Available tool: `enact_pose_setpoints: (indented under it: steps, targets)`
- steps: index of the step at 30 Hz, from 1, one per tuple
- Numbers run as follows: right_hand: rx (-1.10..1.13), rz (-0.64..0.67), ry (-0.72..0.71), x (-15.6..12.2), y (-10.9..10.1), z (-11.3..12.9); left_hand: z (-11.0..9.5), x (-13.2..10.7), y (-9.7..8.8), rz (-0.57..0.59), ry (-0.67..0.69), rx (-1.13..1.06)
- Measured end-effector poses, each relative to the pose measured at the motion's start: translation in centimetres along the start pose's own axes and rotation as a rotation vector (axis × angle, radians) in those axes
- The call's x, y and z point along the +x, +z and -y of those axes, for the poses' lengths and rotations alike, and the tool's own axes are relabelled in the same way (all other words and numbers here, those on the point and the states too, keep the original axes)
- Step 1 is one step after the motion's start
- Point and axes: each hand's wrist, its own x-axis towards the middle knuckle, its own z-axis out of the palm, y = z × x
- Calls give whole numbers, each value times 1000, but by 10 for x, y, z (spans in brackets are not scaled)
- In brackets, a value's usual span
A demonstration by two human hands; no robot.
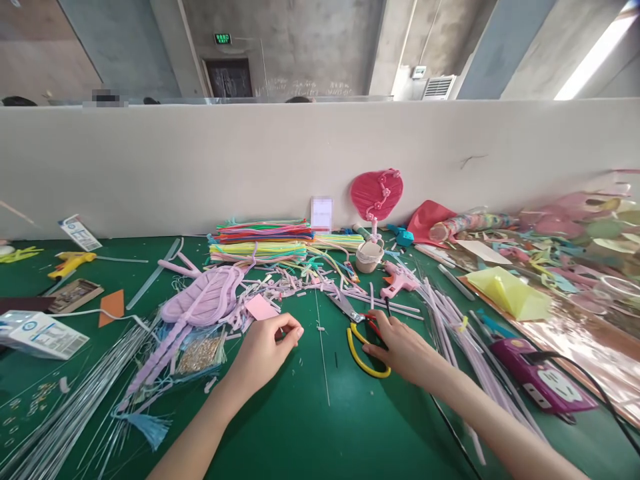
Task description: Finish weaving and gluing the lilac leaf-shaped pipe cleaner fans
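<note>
My left hand (265,353) hovers over the middle of the green table, thumb and fingertips pinched together; whatever may be between them is hidden or too small to make out. My right hand (405,350) is closed on the scissors (358,340), which have one yellow and one red handle loop. Their blades point up and left toward scattered lilac scraps. Left of my left hand lies a fan-shaped lilac piece (203,300) made of pipe cleaners, with a blue tassel (150,430). A pink paper square (261,307) is just beyond my left fingers.
Bundled coloured pipe cleaners (257,252) lie along the back. A pink glue gun (399,280) and small bucket (369,256) stand behind my right hand. A purple box (543,377) with a black cable is right; metal wires (85,400) and a yellow glue gun (70,263) are left.
</note>
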Motion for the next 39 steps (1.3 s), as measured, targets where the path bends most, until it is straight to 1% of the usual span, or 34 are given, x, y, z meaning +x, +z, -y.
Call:
enact_pose_setpoints:
  steps: [2,4,6,8,11,13,15,20,22,24,26,30,32,34,39]
  targets:
    - [72,76,-10,6,-6,-6,1,0,-3,-5,-2,-30]
    - [251,160,0,4,-12,-14,0,1,-7,7,-6,-70]
    - [559,260,11,-6,-17,-17,-1,1,-11,18,-14,-114]
    - [901,332,-25,-22,-20,-15,-4,2,-15,22,-24,-153]
    - [1266,316,-135,-45,-18,-5,-10,2,-21,23,-39,-192]
    - [1382,262,-219,-54,-12,4,-15,2,-24,18,-37,-201]
    - [1390,199,-304,-59,-5,11,-22,3,-27,18,-23,-189]
    - [1180,184,-510,-56,11,27,-49,12,-35,63,52,-53]
    - [1169,129,-545,-53,15,36,-59,19,-35,68,78,-10]
    - [1230,37,-533,-49,17,47,-65,26,-35,73,92,4]
    - [1276,-6,-486,-47,18,56,-67,31,-32,85,96,1]
    - [1288,18,-391,-45,18,65,-64,33,-28,110,84,-5]
    - [1285,2,-366,-44,18,67,-62,33,-26,122,67,6]
    - [1275,-8,-355,-42,18,68,-61,32,-25,142,56,18]
    - [1301,35,-347,-38,20,69,-60,34,-21,156,80,15]
